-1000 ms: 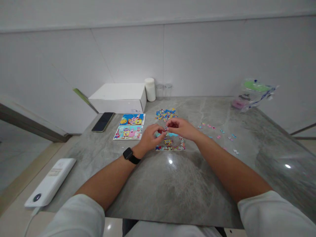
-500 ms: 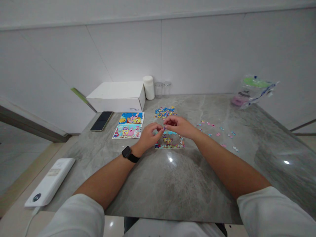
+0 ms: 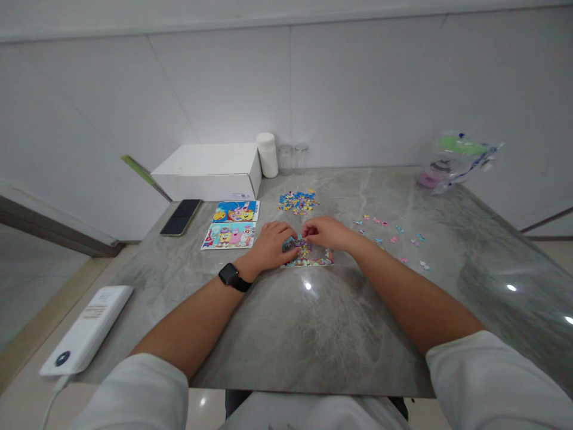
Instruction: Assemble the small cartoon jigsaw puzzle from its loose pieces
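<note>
A partly assembled jigsaw puzzle (image 3: 316, 261) with a cartoon picture lies flat on the grey table before me. My left hand (image 3: 274, 243) rests at its left side, thumb and fingers apart around that edge. From the right, my right hand (image 3: 329, 233) reaches over the upper part of the puzzle, its thumb and index finger pinched on a small puzzle piece that they mostly hide. Behind the puzzle is a heap of loose puzzle pieces (image 3: 298, 202). More single pieces (image 3: 393, 239) lie scattered to the right.
Two cartoon picture cards (image 3: 229, 236) lie left of the puzzle, beside a phone (image 3: 181, 217). A white box (image 3: 208, 170), a white bottle (image 3: 268, 156) and two clear glasses (image 3: 300, 159) stand at the back. A plastic bag (image 3: 456, 161) sits back right; a white power bank (image 3: 89, 328) lies front left.
My hands were pinched together above the puzzle. Now they are lower and slightly apart; the left fingers have spread at the puzzle's left side, while the right still pinches.
</note>
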`<state>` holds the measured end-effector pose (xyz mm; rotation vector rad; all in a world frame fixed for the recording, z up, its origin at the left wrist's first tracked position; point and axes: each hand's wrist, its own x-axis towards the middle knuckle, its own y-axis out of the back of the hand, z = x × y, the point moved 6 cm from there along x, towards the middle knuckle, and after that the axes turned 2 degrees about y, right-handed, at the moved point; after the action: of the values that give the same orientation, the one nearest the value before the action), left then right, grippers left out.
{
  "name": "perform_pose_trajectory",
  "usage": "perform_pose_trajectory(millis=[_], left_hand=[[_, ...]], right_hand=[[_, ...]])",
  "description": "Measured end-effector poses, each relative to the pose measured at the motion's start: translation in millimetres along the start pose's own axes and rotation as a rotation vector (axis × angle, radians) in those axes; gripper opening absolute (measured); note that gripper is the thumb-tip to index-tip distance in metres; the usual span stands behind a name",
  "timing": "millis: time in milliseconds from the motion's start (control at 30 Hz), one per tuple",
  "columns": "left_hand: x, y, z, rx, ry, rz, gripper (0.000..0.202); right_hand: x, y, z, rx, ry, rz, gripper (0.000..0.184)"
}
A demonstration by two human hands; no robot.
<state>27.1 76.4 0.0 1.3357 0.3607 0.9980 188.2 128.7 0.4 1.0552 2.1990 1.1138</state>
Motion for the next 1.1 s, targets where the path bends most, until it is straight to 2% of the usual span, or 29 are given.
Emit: perform_pose_trajectory(millis=[333, 1100], left_hand=[[0, -5.0, -2, 0.008, 0.011, -0.055, 0.031], [0, -10.0, -3, -0.004, -0.032, -0.035, 0.030]], right_hand=[[2, -8, 1, -0.075, -0.017, 0.017, 0.011], [0, -15, -8, -0.312, 0.011, 0.024, 0.018]])
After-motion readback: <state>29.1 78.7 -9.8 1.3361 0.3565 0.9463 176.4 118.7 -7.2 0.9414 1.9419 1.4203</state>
